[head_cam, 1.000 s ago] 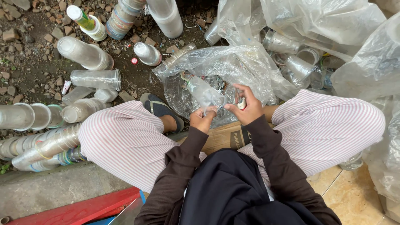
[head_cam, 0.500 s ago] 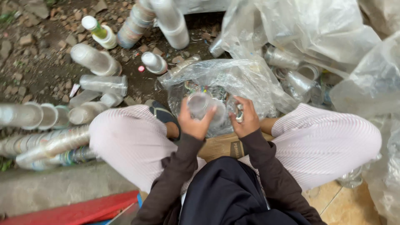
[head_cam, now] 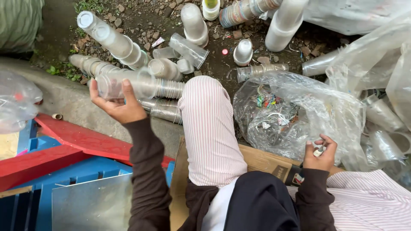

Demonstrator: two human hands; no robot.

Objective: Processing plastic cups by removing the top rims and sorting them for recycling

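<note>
- Nearest the camera, the dark sleeves and striped trousers fill the lower edge; the lap hides most of the brown cardboard sheet [head_cam: 261,160] under the legs.
- The right hand [head_cam: 320,153] is curled shut, pinching a small whitish object [head_cam: 319,151]; what it is cannot be made out.
- The left hand [head_cam: 116,104] is held out to the left, fingers wrapped around one clear plastic cup [head_cam: 124,84] lying sideways in the palm, over the stacks on the ground.
- A clear plastic bag [head_cam: 299,115] beside the right hand holds coloured scraps, too tangled to count.
- At the left, red and blue painted boards [head_cam: 64,149] sit against a concrete kerb [head_cam: 72,102].
- Beyond lies bare dirt with small stones [head_cam: 141,21], strewn with stacked cups [head_cam: 113,38]: roughly ten stacks or single cups, several cut off by the top edge.
- More clear bags [head_cam: 376,64] on the right blur the cups inside.
</note>
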